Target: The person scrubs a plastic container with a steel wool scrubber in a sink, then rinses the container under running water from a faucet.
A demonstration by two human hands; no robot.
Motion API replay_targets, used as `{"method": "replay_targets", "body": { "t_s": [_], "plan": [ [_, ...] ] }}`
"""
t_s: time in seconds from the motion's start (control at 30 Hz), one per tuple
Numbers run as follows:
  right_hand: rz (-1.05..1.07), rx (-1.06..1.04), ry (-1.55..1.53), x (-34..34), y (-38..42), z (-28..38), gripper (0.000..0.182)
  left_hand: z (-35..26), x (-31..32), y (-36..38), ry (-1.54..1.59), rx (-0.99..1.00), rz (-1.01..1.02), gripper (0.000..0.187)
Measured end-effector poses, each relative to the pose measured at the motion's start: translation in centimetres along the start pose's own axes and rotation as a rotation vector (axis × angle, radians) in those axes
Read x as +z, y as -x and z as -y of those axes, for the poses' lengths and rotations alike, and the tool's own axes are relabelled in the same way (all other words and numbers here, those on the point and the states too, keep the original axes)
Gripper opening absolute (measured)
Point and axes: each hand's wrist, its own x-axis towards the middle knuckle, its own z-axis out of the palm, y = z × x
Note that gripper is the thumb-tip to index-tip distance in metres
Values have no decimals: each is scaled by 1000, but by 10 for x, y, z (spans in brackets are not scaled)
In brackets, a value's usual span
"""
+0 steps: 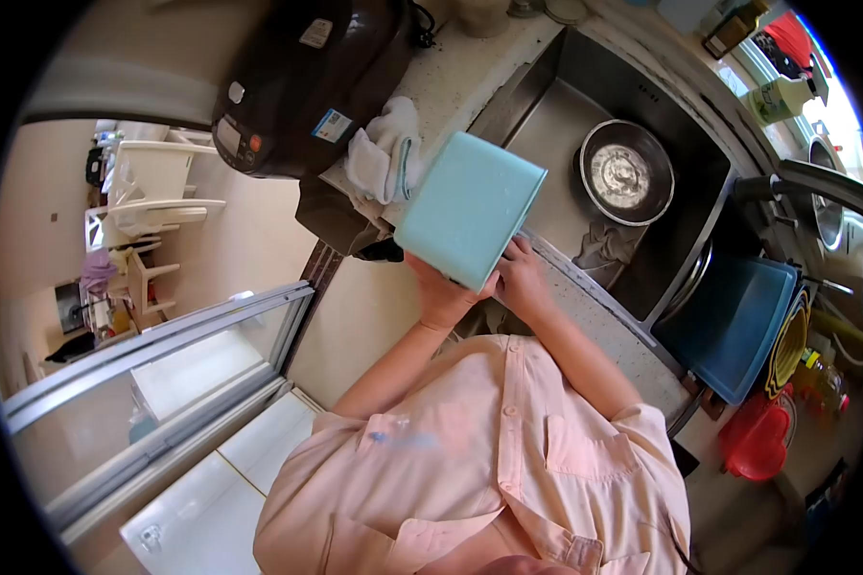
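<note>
A light blue box-shaped container is held up in front of my chest, over the counter's edge beside the sink. My left hand grips its lower left side, the fingers mostly hidden beneath it. My right hand is at its lower right edge with the fingers bent against it. Just left of the container, a white cloth lies bunched on the counter. The container's underside and contents, if any, are hidden.
Right of the container is a steel sink holding a round metal pan and a grey rag. A dark appliance stands at the upper left. A blue board and a red basket are at the right.
</note>
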Motion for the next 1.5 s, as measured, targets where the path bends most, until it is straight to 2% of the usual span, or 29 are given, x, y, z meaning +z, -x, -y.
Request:
{"method": "replay_targets", "body": {
  "t_s": [0.1, 0.2, 0.3, 0.33, 0.43, 0.47, 0.57, 0.6, 0.7, 0.73, 0.83, 0.87, 0.97, 1.07, 1.13, 1.17, 1.2, 1.3, 1.4, 1.5],
  "plan": [
    [-34, 58, 5, 4, -5, -2, 33, 20, -1, 6, -125, 280, 128, 61],
    [-138, 89, 82, 15, -37, -39, 33, 13, 1, 9, -214, 225, 119, 50],
    [-75, 167, 150, 17, -14, -10, 30, 14, 5, 7, -132, 150, 80, 45],
    [-50, 124, 80, 16, 1, -1, 26, 14, 5, 5, -67, 137, 80, 43],
    [-30, 212, 157, 15, -9, -10, 28, 17, 1, 3, 93, 138, 146, 33],
    [28, 332, 213, 11, -24, -16, 31, 23, 2, 7, 45, 136, 178, 29],
    [-60, 258, 193, 19, -16, -14, 34, 45, 6, 21, 23, 42, 212, 20],
    [-178, 116, 243, 30, 4, -13, 34, 49, 9, 21, 27, 20, 221, 23],
    [-160, 98, 188, 29, 4, -18, 36, 58, 13, 23, -7, -9, 262, 39],
    [-169, 163, 247, 20, -13, -15, 34, 59, 13, 23, -31, -13, 275, 44],
    [-154, 206, 178, 34, -29, -22, 32, 58, 7, 29, -53, -20, 278, 43],
    [-187, 142, 238, 34, -15, -12, 30, 61, 10, 29, -8, -11, 249, 43],
    [-207, 77, 127, 40, 4, -15, 29, 82, 17, 31, 65, -39, 317, 44],
    [-245, 163, 166, 30, -37, -28, 28, 77, 18, 32, 47, -135, 360, 43],
    [-143, 152, 162, 44, -19, -17, 28, 68, 6, 31, 40, -88, 329, 41],
    [-100, 133, 182, 44, -12, -15, 28, 65, 8, 23, 62, 8, 283, 40],
    [-149, 28, 111, 36, -3, -9, 31, 62, 13, 17, 91, 100, 234, 39],
    [-103, 146, 169, 21, -9, -12, 33, 79, 11, 27, 63, 15, 353, 39],
    [-229, 159, 221, 35, -30, -20, 34, 83, 9, 30, 54, -53, 378, 40],
    [-149, -2, 218, 25, -2, -12, 36, 83, 12, 26, 33, 24, 325, 41]
  ]
}}
